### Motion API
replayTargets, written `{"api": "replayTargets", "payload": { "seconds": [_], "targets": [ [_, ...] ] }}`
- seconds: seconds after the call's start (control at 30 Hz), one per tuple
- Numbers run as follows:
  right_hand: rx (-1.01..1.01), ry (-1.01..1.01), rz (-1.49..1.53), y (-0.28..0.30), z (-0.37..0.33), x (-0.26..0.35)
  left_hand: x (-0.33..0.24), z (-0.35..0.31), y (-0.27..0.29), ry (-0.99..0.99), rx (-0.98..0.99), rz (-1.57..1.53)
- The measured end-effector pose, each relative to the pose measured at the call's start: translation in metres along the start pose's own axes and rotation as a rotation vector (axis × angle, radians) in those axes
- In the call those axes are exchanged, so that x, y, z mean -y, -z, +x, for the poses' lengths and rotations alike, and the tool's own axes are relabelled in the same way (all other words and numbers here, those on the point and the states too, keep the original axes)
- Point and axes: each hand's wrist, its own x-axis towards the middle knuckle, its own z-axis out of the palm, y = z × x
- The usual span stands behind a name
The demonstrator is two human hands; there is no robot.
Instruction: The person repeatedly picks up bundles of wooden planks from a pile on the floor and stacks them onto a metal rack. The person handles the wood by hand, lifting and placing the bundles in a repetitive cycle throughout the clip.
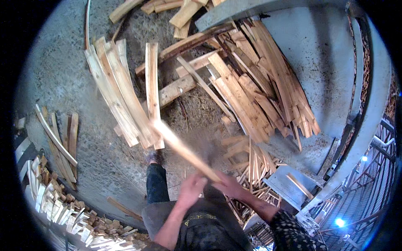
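A pale wooden slat point(184, 148) slants from my body toward the upper left, its far end smeared by motion over other boards. Its near end is in my right hand point(228, 185), which is closed around it. My left hand point(192, 190) is curled against the slat's lower side close by, its fingers partly hidden. Beyond the slat's far end, several long boards point(119, 88) lie side by side on the floor, and one narrower board point(152, 79) lies to their right.
A large heap of boards point(251, 92) fills the floor at right, beside a grey metal panel point(310, 54). Short wood pieces point(79, 221) are piled at lower left. Thin sticks point(268, 196) lie near a metal tray point(289, 184). Loose slats point(63, 146) lie at far left.
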Motion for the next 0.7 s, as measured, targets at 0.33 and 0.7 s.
{"api": "replayTargets", "payload": {
  "seconds": [0.33,0.7],
  "targets": [
    [0.203,-0.519,-0.66,0.07,-0.098,-0.204,-0.008,0.02,0.019,0.109,-0.28,-0.169],
    [-0.368,-0.047,0.701,0.168,0.424,0.074,-0.017,0.164,0.042,-0.079,-0.427,-0.078]
  ]
}}
